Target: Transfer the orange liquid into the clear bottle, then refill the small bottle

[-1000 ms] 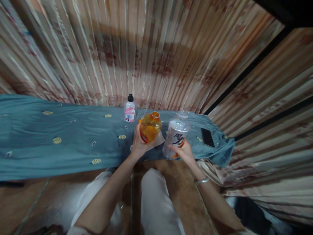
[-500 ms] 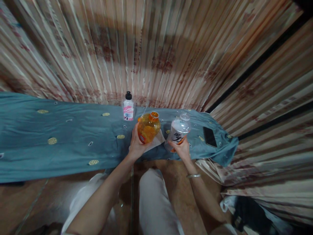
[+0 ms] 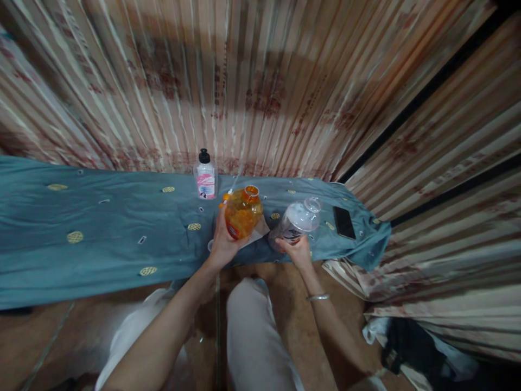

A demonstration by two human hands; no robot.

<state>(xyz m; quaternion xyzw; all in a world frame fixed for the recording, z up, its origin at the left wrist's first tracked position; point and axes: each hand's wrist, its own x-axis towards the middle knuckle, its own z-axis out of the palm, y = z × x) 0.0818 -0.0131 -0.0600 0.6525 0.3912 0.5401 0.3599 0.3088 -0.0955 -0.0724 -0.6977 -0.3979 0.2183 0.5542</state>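
My left hand (image 3: pixel 225 244) is wrapped round the left side of an orange see-through bottle (image 3: pixel 245 213), whose round mouth has no cap on it. Orange and white small parts (image 3: pixel 226 197) show at that bottle's upper left, too small to name. A clear plastic bottle (image 3: pixel 301 217) with a dark-lettered label leans to the right in my right hand (image 3: pixel 298 251), its neck also uncapped. The two bottles are apart, side by side. Beneath the orange one lies a flat white sheet (image 3: pixel 260 232), partly hidden.
A bottle with a black cap and a pink label (image 3: pixel 206 182) stands at the back of the blue-green cloth (image 3: pixel 122 222). On the right lies a black phone (image 3: pixel 344 222). Pleated curtains (image 3: pixel 244 98) hang behind and to the right; dark fabric (image 3: pixel 407 347) is on the floor.
The clear bottle in my right hand has tipped further to the right. My left hand keeps hold of the orange bottle. The whole view has shifted slightly.
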